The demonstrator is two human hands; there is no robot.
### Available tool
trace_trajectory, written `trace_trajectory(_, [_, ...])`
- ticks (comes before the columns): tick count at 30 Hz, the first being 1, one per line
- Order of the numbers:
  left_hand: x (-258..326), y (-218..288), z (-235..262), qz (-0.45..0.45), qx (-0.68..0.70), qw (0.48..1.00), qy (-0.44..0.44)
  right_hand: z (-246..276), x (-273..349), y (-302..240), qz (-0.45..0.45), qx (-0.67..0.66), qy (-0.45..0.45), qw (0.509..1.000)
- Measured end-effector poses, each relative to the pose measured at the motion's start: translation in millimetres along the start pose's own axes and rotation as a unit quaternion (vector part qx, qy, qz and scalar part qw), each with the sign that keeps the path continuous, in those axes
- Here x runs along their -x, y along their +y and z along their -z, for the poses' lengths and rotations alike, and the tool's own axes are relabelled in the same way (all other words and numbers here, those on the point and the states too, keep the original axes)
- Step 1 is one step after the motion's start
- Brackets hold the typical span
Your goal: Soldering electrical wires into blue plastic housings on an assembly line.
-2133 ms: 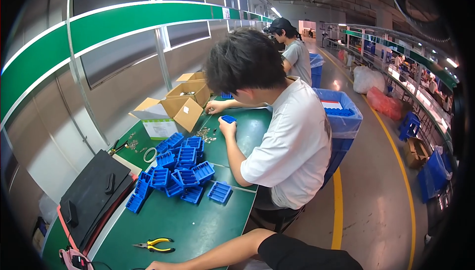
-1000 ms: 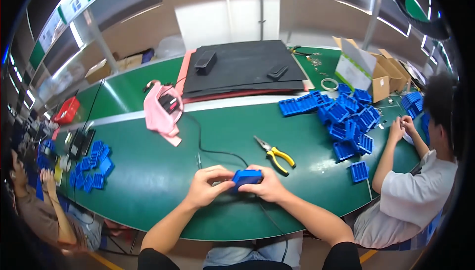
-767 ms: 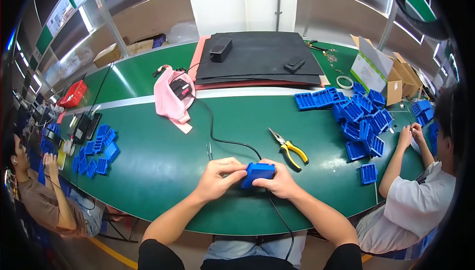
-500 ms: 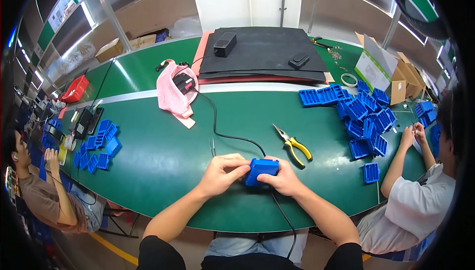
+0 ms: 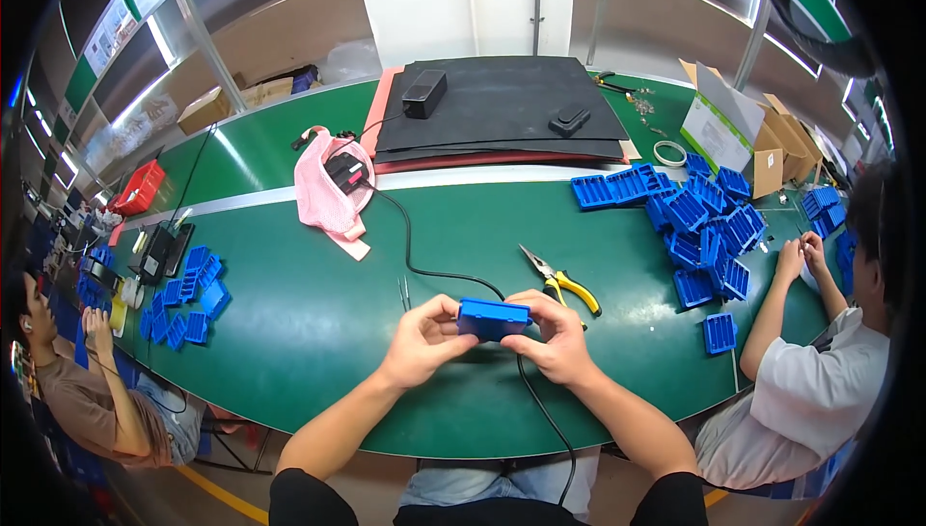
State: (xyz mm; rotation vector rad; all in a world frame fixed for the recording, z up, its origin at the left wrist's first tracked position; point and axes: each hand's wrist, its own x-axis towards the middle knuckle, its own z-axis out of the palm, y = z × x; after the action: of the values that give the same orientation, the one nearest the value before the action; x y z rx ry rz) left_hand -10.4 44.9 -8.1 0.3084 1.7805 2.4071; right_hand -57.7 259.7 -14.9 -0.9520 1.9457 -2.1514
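Note:
A blue plastic case is held up over the near part of the green table, between my two hands. My left hand grips its left end, thumb on the near side. My right hand is closed on the right end in the same way. What the case has inside is not visible from this side. Just beyond my right hand lie long-nose pliers with yellow and black handles. Tweezers lie beyond my left hand. A black cable runs past the case and down over the table edge.
Blue compartmented cases are heaped at the right, with a smaller group at the left. A pink cloth bag and black foam sheets lie farther back. Co-workers sit at both sides. An open carton stands at back right.
Both hands have tilted the blue case so a long narrow side faces up. My left hand has shifted from the near corner to a fuller hold on the left end.

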Motion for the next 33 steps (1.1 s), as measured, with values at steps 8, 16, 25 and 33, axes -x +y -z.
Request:
trace_trajectory(8, [-1.2, 3.5, -12.6, -0.078, -0.131, 0.987, 0.045, -1.1, -1.2, -1.5, 0.025, 0.010, -0.012, 1.000])
trace_trajectory(16, [-4.2, 25.5, 3.5, -0.361, -0.412, 0.832, 0.091, -1.6, -4.6, -2.3, -0.060, -0.111, 0.027, 0.992])
trace_trajectory(25, [-8.3, 16.1, 2.8, -0.282, -0.432, 0.849, 0.111, 3.8, -11.6, -16.8, -0.145, -0.073, -0.011, 0.987])
trace_trajectory(33, [-5.7, 2.0, -7.8, -0.125, -0.289, 0.948, 0.044, 10.9, -4.4, -9.5, -0.060, 0.115, -0.030, 0.991])
